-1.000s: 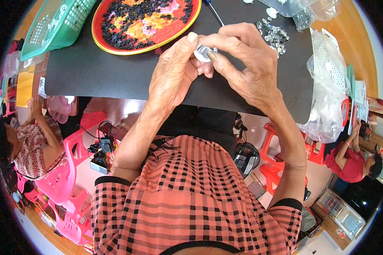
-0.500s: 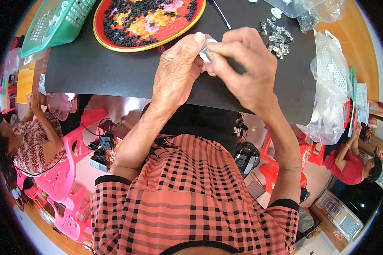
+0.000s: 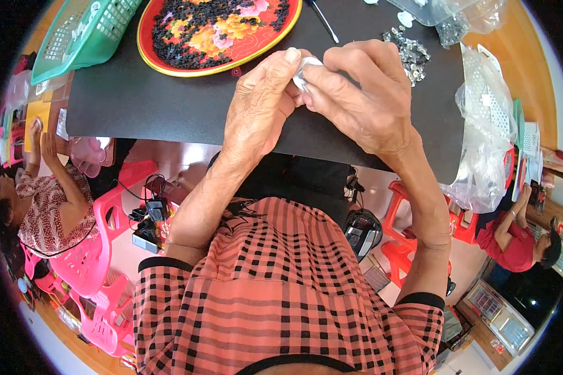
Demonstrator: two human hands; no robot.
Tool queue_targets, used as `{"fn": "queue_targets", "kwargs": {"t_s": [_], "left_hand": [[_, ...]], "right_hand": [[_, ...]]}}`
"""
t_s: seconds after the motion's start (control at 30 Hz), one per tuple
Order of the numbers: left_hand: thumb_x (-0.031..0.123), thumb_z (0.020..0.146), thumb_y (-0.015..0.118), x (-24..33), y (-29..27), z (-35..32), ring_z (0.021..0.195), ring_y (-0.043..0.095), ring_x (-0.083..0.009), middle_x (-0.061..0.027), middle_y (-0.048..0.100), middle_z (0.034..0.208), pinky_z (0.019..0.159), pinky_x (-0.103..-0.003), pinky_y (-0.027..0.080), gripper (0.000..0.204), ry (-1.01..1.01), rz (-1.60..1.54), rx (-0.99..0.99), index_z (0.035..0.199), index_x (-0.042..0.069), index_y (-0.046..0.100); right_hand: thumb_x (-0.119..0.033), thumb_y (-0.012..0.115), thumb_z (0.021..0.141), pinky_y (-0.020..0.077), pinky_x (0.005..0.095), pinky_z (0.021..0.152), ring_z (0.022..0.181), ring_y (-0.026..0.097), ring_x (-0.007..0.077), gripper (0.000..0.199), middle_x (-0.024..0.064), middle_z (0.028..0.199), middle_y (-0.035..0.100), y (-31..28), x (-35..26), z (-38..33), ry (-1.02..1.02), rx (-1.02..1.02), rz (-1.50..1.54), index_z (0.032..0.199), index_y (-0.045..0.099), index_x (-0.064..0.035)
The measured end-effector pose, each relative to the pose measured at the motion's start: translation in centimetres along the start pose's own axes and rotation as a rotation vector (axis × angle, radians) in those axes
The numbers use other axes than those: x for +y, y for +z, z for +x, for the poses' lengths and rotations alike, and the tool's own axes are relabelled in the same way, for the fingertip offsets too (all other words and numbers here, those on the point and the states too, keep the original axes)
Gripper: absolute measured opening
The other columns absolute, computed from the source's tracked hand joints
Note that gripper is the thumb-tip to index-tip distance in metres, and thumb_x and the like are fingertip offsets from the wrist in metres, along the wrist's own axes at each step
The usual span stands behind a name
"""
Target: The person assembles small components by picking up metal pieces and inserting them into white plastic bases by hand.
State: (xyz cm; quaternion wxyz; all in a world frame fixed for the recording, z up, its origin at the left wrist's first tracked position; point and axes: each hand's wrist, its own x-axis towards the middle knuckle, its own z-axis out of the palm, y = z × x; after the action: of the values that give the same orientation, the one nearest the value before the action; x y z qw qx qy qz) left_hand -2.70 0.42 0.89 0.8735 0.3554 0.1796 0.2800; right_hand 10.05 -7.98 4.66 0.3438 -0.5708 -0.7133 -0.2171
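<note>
Between both hands, above the front part of the black table (image 3: pixel 169 112), is a small white rounded piece (image 3: pixel 305 70); its exact kind does not show. My left hand (image 3: pixel 266 97) pinches its left side with thumb and fingers. From the right, my right hand (image 3: pixel 366 90) is closed against the same piece, thumb and index finger pressed on it. The fingers cover most of it. A red floral tray (image 3: pixel 231 37) holding many small black parts (image 3: pixel 197 61) lies beyond my left hand. Past my right hand is a pile of small clear and metallic parts (image 3: pixel 413 56).
A screwdriver (image 3: pixel 325 22) lies right of the tray. At the far left stands a green basket (image 3: pixel 84 44) with white pieces. Clear plastic bags (image 3: pixel 485 137) hang over the right edge. Other people sit left (image 3: pixel 62 206) and right (image 3: pixel 513 237), near pink chairs (image 3: pixel 100 250).
My right hand has turned and shifted slightly right, its fingers folding closer over the white piece. My left hand stays nearly still. The person at left has raised their hands.
</note>
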Motion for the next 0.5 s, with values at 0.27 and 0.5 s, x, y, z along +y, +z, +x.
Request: {"fn": "queue_targets", "kwargs": {"t_s": [0.27, 0.5], "left_hand": [[0.029, 0.094, 0.052, 0.0, 0.0, 0.0, 0.068, 0.054, -0.0133, -0.0061, 0.056, 0.079, 0.065, -0.03, 0.048, 0.033, -0.005, -0.048, -0.089, 0.101, -0.003, 0.057], [0.029, 0.094, 0.052, 0.2, -0.1, 0.0, 0.068, 0.053, -0.0131, -0.0061, 0.057, 0.08, 0.065, -0.029, 0.048, 0.033, 0.001, -0.035, -0.09, 0.102, -0.003, 0.056]], "right_hand": [[-0.009, 0.069, 0.07, 0.0456, 0.0332, 0.069, 0.077, 0.056, 0.0221, 0.02, 0.0038, 0.081, 0.057, -0.5, 0.3, -0.3, 0.407, -0.141, 0.467, 0.089, 0.065, -0.0089], [-0.012, 0.071, 0.068, 0.0413, 0.0314, 0.067, 0.077, 0.053, 0.0184, 0.022, -0.0004, 0.083, 0.056, -0.8, -0.4, -0.4, 0.288, -0.125, 0.234, 0.089, 0.066, -0.0124]]}}
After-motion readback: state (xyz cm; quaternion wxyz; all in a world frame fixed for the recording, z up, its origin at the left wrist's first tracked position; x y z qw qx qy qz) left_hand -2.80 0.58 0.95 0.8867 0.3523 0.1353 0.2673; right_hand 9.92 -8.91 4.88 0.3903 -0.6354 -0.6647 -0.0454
